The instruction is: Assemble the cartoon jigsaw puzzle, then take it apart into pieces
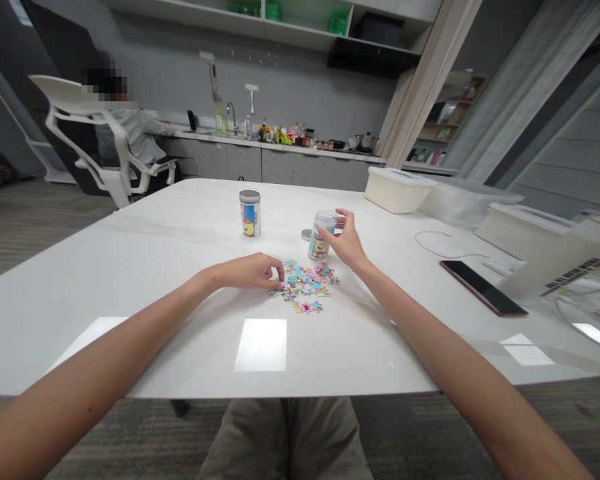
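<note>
A clear jar [319, 245] with a cartoon label is upright and without its lid. My right hand [349, 241] grips it from the right side, thumb in front and fingers behind the rim. Just left of that jar, a silver lid [307, 235] lies on the table. Colourful jigsaw puzzle pieces [305, 283] are spread in a loose pile in front of the jar. My left hand [257, 271] rests at the pile's left edge, thumb and forefinger pinched at a small puzzle piece, partly hidden by the fingertips.
A second jar [251, 215] with a silver lid stands farther back on the white table [180, 227]. To the right are a phone [483, 288], a white cable, and several storage boxes [400, 189]. A person [135, 133] sits on a white chair at the back left.
</note>
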{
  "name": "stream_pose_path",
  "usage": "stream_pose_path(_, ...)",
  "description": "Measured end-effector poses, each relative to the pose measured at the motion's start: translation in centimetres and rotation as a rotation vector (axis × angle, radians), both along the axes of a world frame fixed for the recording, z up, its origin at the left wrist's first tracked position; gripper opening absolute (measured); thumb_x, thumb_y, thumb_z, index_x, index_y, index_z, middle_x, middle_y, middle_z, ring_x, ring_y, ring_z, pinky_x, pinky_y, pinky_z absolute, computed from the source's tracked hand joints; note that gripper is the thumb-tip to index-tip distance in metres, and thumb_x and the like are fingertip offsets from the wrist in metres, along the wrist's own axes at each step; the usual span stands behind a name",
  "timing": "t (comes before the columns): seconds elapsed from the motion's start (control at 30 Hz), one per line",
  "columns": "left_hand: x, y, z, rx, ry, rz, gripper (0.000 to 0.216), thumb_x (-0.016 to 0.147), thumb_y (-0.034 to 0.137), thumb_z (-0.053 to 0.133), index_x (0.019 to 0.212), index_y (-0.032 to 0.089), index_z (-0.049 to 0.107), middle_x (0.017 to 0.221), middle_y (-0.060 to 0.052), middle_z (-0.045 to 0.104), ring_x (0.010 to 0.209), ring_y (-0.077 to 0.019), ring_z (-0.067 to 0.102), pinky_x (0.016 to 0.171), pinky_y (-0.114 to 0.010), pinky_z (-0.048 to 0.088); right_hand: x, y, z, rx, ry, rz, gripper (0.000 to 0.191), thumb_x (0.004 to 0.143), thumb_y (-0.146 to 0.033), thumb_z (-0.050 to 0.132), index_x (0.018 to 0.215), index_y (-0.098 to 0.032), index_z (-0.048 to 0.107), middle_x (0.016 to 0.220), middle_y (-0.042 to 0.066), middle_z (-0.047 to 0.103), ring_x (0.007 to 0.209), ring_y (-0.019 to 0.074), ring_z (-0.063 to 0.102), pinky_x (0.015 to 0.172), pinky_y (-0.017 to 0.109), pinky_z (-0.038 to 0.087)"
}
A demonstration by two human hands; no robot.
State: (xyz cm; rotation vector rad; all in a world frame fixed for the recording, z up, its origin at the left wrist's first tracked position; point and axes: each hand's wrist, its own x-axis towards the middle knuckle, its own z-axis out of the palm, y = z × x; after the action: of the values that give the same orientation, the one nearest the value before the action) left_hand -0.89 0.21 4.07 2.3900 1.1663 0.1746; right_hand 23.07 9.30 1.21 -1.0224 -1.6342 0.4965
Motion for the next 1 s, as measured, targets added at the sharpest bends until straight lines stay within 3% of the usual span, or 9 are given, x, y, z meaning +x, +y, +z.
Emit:
stream_pose_path(0.17, 0.3, 0.0, 0.1, 0.048, -0.104, 0.006, 0.022, 0.081, 0.039, 0.059, 0.081, 0.018, 0.062, 0.048, 0.008, 0.041, 0.046, -0.0091, 0.034, 0.05, -0.021, 0.028, 0.1, -0.3, 0.2, 0.041, -0.054, 0.026, 0.06, 0.069, -0.043, 0.067, 0.117, -0.024, 0.037, 0.113, 0.012, 0.059, 0.101, 0.0273, 0.059, 0.077, 0.044, 0.053)
stream_pose_path(0.43, 0.5, 0.1, 0.1, 0.436, -0.544, 0.256, 0.018, 0.084, 0.035, 0.059, 0.079, 0.017, 0.057, 0.044, 0.013, 0.024, 0.041, -0.0067, 0.022, 0.045, -0.02, 0.019, -1.2, -2.8, 1.1, 0.258, -0.265, 0.33, 0.06, 0.067, -0.026, 0.071, 0.119, -0.023, 0.041, 0.115, 0.011, 0.059, 0.106, 0.0258, 0.059, 0.085, 0.043, 0.051)
stream_pose_path(0.63, 0.5, 0.2, 0.1, 0.508, -0.541, 0.29, 0.017, 0.084, 0.032, 0.059, 0.081, 0.016, 0.064, 0.046, 0.012, 0.022, 0.043, -0.0071, 0.021, 0.045, -0.021, 0.019, -2.3, -4.3, 1.3, 0.318, -0.343, 0.483, 0.058, 0.07, -0.02, 0.069, 0.122, -0.023, 0.042, 0.118, 0.011, 0.059, 0.11, 0.0258, 0.058, 0.092, 0.045, 0.048)
stream_pose_path(0.83, 0.5, -0.1, 0.2, 0.476, -0.51, 0.3, 0.025, 0.087, 0.037, 0.055, 0.091, 0.015, 0.067, 0.046, 0.011, 0.023, 0.044, -0.008, 0.021, 0.046, -0.022, 0.019, -2.3, -4.7, 1.8, 0.224, -0.33, 0.447, 0.056, 0.071, -0.03, 0.069, 0.122, -0.025, 0.045, 0.12, 0.01, 0.059, 0.112, 0.0275, 0.057, 0.092, 0.046, 0.048)
stream_pose_path(1.0, 0.1, 0.0, 0.9, 0.327, -0.409, 0.276, 0.027, 0.087, 0.041, 0.052, 0.082, 0.016, 0.061, 0.045, 0.01, 0.029, 0.044, -0.0083, 0.025, 0.046, -0.022, 0.02, -1.6, -3.3, 1.4, 0.142, -0.198, 0.283, 0.057, 0.07, -0.04, 0.069, 0.119, -0.025, 0.044, 0.118, 0.01, 0.061, 0.108, 0.027, 0.058, 0.085, 0.044, 0.051)
